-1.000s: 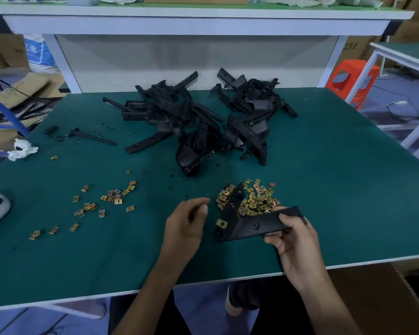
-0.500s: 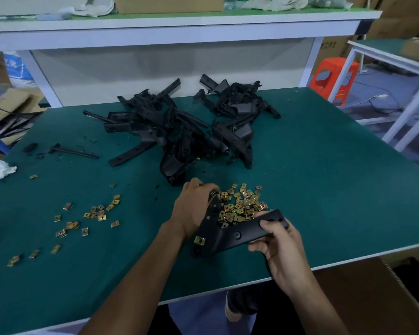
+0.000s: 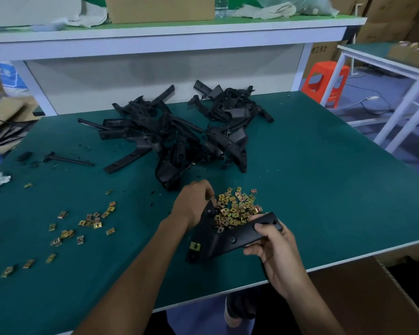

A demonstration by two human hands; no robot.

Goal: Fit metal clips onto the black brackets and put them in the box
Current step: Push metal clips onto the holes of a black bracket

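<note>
Right hand (image 3: 273, 252): fingers and thumb curled round the right end of one black bracket (image 3: 228, 238), held tilted over the bench (image 3: 324, 189) near its front edge. One brass-coloured clip (image 3: 195, 246) sits on the bracket's lower left corner. Left hand (image 3: 194, 204): fingers curled down at the bracket's upper tip, against the clip pile (image 3: 237, 209) (fingertips hidden; whether they pinch a clip cannot be told). Loose clips (image 3: 92, 221) lie scattered toward the left edge. Heap of brackets (image 3: 179, 136) mid-bench, toward the back edge. Cardboard box (image 3: 373, 298) sits below the front right corner.
</note>
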